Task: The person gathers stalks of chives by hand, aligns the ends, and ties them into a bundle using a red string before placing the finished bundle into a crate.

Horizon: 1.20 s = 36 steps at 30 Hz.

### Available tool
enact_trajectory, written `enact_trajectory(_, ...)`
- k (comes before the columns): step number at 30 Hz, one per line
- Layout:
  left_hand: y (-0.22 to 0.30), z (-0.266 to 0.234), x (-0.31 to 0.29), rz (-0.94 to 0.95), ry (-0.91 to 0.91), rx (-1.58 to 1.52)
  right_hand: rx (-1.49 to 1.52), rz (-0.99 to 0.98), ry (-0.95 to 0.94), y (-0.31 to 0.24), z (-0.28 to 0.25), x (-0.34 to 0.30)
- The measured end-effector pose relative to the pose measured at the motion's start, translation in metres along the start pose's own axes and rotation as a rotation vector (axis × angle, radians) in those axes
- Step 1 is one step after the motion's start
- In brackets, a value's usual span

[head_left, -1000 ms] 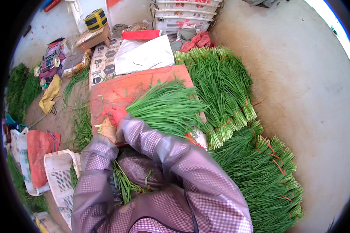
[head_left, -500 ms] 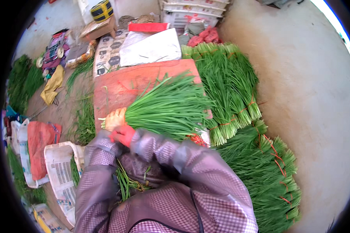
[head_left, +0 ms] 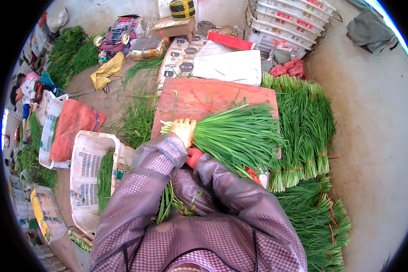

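My bare left hand (head_left: 184, 131) is wrapped round a loose bunch of green chives (head_left: 240, 136), close to its pale cut ends. The leaves fan out to the right across a reddish board (head_left: 254, 90). Just below the left hand, against the near side of the bunch, is my right hand (head_left: 194, 157) in a red glove. Its fingers look curled in, partly hidden by the sleeve and the left wrist; whatever they hold cannot be made out. Some red ties (head_left: 253, 175) lie by the board's near right corner.
Tied chive bundles (head_left: 303, 131) are stacked right of the board, with more bundles (head_left: 308, 222) nearer me. A white plastic basket (head_left: 87, 163) stands at left, and loose chives (head_left: 140, 120) litter the floor. White crates (head_left: 285, 27) are stacked behind; a white sheet (head_left: 229, 65) lies beyond the board.
The view has swung left, so the scene sits farther right and lower. My left hand still grips the bunch; the red-gloved hand has shifted from over the left wrist to below the bunch.
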<state>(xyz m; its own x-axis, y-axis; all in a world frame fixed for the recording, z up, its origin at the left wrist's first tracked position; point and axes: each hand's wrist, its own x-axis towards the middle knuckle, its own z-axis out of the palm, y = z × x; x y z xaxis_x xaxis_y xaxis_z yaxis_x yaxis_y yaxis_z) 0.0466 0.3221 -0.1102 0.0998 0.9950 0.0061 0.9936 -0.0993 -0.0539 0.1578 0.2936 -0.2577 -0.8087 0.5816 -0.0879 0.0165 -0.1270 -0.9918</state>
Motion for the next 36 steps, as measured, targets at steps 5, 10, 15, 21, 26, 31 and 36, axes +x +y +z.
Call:
enact_trajectory(5, -0.008, 0.021, -0.007, -0.05, -0.023, -0.048, 0.146, -0.05, 0.044, -0.038, 0.014, -0.025)
enact_trajectory(10, 0.015, 0.002, 0.002, 0.002, 0.064, -0.087, -0.322, -0.359, 0.263, -0.021, -0.007, -0.016)
enact_trajectory(15, -0.004, 0.021, -0.016, -0.049, 0.108, -0.1, 0.045, 0.209, 0.008, -0.136, -0.032, -0.055)
enact_trajectory(21, 0.008, 0.005, -0.006, -0.003, 0.104, -0.075, -0.773, 0.059, 1.062, -0.171, -0.242, -0.112)
enact_trajectory(26, 0.009, 0.002, -0.006, -0.006, 0.107, -0.097, -0.993, 0.77, 0.645, -0.18, -0.264, -0.095)
enact_trajectory(31, 0.006, 0.011, -0.01, -0.021, 0.115, -0.106, -1.231, 0.884, 0.483, -0.154, -0.261, -0.114)
enact_trajectory(36, 0.011, 0.003, -0.002, -0.004, 0.109, -0.098, -1.183, 0.888, 0.903, -0.138, -0.344, -0.183)
